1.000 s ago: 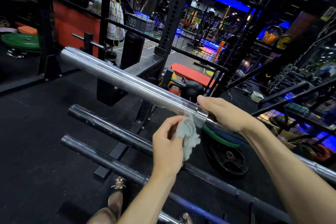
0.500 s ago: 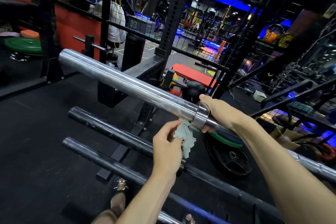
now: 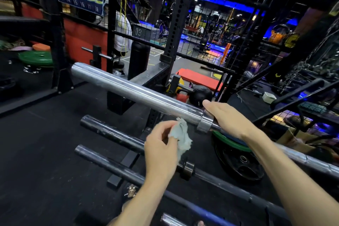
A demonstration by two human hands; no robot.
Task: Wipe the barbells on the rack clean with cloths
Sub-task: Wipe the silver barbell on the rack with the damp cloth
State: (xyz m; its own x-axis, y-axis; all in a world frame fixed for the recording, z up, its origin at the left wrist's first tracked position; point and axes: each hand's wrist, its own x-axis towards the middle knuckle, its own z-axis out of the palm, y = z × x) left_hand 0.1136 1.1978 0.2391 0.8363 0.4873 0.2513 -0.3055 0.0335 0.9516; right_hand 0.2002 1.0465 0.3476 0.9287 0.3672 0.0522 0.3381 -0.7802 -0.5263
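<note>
A shiny chrome barbell runs from the upper left down to the right, its thick sleeve ending in a collar. My right hand grips the thin shaft just beside that collar. My left hand pinches a crumpled pale grey cloth just below the sleeve; the cloth's top corner is near the sleeve's underside, and contact cannot be told. Two darker barbells lie lower on the rack, in front of me.
A black perforated rack upright stands behind the chrome bar. A black weight plate and a green one lie on the floor under my right arm. A kettlebell and red mat sit beyond. Wire mesh fences the right side.
My left hand has slid with the cloth leftward, off the collar and down a little below the sleeve. My right hand has kept its grip beside the collar.
</note>
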